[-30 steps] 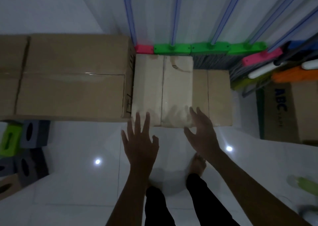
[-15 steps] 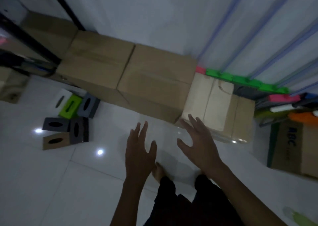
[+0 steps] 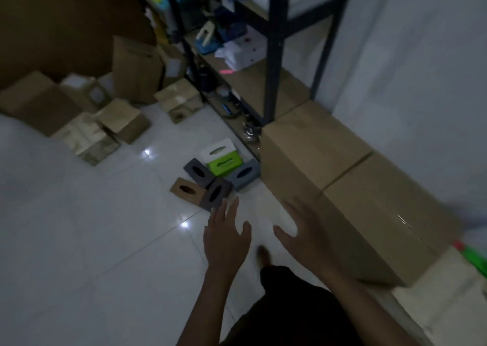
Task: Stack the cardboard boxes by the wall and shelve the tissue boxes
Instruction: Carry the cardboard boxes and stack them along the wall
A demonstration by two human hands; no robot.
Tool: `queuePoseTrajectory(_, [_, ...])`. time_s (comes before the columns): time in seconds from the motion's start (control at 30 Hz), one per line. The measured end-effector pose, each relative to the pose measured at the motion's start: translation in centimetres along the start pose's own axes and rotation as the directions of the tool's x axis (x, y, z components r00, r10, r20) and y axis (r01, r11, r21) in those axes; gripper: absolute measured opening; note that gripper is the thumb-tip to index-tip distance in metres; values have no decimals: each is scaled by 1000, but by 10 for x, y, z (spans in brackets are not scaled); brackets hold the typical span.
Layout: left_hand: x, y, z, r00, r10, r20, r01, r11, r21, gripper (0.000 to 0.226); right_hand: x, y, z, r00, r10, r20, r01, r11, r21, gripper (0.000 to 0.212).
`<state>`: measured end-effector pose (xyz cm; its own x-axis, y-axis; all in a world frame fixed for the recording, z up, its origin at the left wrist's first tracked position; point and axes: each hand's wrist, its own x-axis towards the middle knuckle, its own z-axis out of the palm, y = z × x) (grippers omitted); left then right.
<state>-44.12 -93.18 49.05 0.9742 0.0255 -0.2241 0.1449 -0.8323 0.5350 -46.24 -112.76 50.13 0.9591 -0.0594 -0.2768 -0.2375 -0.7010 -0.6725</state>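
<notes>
Left hand: the left hand [image 3: 226, 236] is held out over the floor, palm down, fingers spread wide, with nothing in it.
Right hand: the right hand [image 3: 303, 233] is likewise spread wide and empty, just beside the near face of the closest cardboard box; whether it touches the box I cannot tell.
Legs: a dark trouser leg [image 3: 290, 293] and a bare foot [image 3: 263, 254] show below and between the hands.
Floor: white glossy tiles [image 3: 92, 240] with small bright light reflections.
Large cardboard boxes: two big brown boxes [image 3: 350, 187] stand end to end along the white wall [image 3: 421, 82] on the right, touching each other.
Tissue boxes: a cluster of six tissue boxes [image 3: 216, 177] lies on the floor just beyond the left hand, close to the end of the farther big box; one tan, three grey or dark, one green, one white, each with an oval slot.
Small cardboard boxes: a loose heap of smaller brown cartons [image 3: 97, 124] sits on the floor to the far left, some tilted, some with pale tops.
Shelf: a dark metal-framed shelf [image 3: 274, 56] stands at the far end of the big boxes, its boards crowded with blurred items.
</notes>
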Motion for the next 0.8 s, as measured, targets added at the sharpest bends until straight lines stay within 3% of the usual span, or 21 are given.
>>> queuePoseTrajectory(0.13, [62,-44,-41,996,-91,4,90,988,124,72,80,-42,28,995,-87,44,91,991,-100,73])
queuePoseTrajectory(0.4, [202,-128,-148,977,-213,3,198,916,349,75,242,-150,93,976,-95,198,133,973,-187,73])
queuePoseTrajectory(0.53, [254,-164,-188,955,-291,-59,294,901,318,73,300,-221,128,955,-142,260,196,960,-198,76])
queuePoseTrajectory(0.63, [288,-194,-214,930,-357,-91,368,898,241,74,334,-271,158,943,-166,289,218,963,-159,92])
queuePoseTrajectory(0.8, [348,-274,-262,909,-401,-110,414,898,150,74,408,-349,227,923,-197,330,251,959,-131,67])
